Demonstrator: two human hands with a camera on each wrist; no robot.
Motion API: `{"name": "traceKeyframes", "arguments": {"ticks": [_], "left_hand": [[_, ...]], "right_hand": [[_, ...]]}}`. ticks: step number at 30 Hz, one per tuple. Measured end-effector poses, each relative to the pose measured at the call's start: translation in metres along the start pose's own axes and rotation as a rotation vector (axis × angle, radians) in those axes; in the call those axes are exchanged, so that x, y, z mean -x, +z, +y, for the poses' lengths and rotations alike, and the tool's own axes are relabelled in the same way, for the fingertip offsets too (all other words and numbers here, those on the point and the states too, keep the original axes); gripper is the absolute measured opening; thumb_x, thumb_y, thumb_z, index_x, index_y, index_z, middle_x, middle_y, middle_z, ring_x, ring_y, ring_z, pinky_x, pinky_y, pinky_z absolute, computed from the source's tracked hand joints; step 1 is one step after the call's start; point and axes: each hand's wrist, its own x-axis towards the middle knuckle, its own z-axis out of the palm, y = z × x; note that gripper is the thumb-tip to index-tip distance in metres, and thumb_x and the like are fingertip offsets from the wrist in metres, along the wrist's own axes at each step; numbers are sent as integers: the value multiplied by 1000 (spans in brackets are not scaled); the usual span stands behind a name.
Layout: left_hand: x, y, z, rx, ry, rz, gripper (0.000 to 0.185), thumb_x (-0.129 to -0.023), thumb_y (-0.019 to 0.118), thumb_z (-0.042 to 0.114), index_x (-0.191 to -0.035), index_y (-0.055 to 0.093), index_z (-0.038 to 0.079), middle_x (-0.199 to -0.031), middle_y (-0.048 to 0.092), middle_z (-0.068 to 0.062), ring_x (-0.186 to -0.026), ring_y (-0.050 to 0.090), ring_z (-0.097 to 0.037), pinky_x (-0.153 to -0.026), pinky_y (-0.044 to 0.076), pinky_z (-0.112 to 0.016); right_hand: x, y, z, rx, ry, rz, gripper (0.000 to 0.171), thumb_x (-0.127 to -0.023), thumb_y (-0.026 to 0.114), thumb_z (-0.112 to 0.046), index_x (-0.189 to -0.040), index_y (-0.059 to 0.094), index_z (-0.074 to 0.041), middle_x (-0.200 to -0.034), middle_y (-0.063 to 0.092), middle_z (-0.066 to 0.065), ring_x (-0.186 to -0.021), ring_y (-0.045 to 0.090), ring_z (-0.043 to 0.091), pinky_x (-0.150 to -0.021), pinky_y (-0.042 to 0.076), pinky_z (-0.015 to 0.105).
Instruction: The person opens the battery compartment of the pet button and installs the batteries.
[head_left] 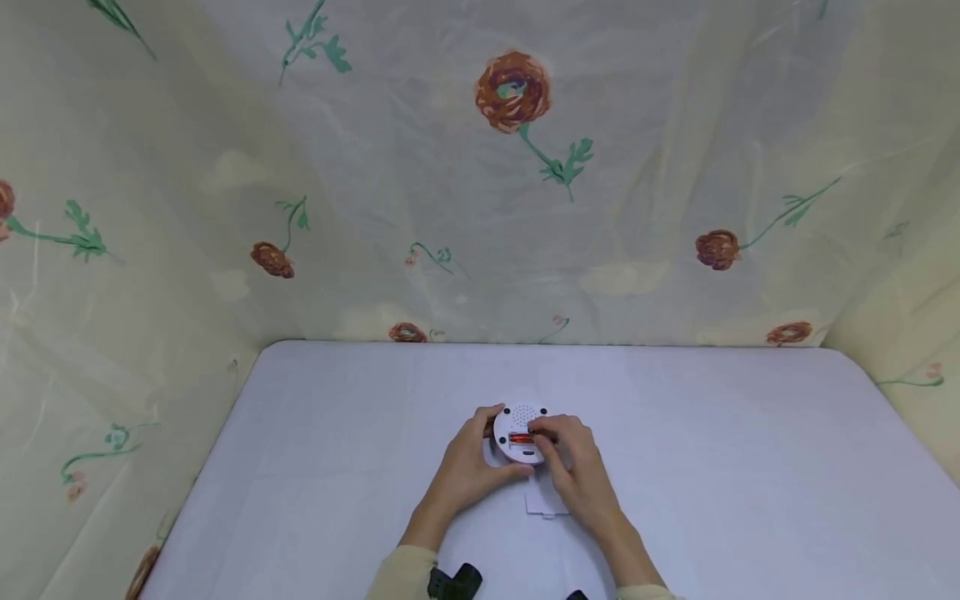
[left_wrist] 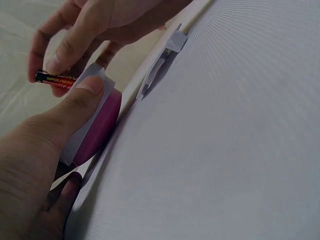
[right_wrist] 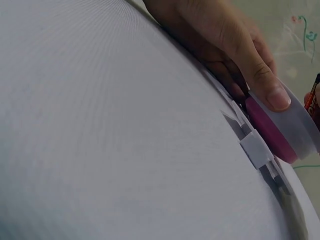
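Observation:
A round white device [head_left: 523, 414] with speaker holes and small dark feet faces up; its lower part is magenta [left_wrist: 102, 125] in the left wrist view. My left hand [head_left: 471, 467] grips it by the rim, the thumb on the near side and fingers around the far left. My right hand [head_left: 579, 467] pinches a red and black battery [left_wrist: 56, 79] above the device. Red shows in the battery slot [head_left: 520, 437] in the head view; whether that is a second battery I cannot tell, as fingers cover part of the slot.
A white battery cover [head_left: 547, 505] with a small tab lies on the table just in front of the device, partly behind my right hand. The white table [head_left: 337, 417] stretches around, with a flower-patterned curtain [head_left: 637, 208] behind and at the sides.

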Motion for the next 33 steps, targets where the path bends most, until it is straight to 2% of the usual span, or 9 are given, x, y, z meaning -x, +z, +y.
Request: {"name": "traceKeyframes", "arguments": {"ticks": [11,18,26,33], "left_hand": [[0,0,1,-15,11,13,94,-65,74,63,-139,39,17,-126,58,-1,-111,56,-12,-93,48,-35],[-1,1,0,-32,22,17,91,-67,76,59,-139,39,16,-127,58,-3,-113,56,-15,-95,48,-34],[0,2,2,-43,9,8,80,-75,76,47,-140,38,17,-128,56,-3,-117,55,-16,-97,48,-36],[0,2,4,-43,-1,21,77,-75,77,40,-139,40,18,-126,57,-3,-115,56,-16,-95,49,-37]], "right_hand": [[-1,3,-3,100,-5,-52,24,-88,64,-7,-108,63,-19,-103,64,-10,-103,53,10,-92,32,32],[-3,7,-4,130,-52,-27,20,-86,65,-7,-102,66,-19,-100,66,-10,-102,54,13,-91,33,38],[-3,19,-10,158,-32,15,11,-83,70,-16,-93,66,-18,-96,62,-6,-99,52,15,-93,30,43],[-5,30,-13,194,19,90,12,-79,76,-20,-84,65,-17,-98,59,0,-99,49,20,-90,31,46]]}}
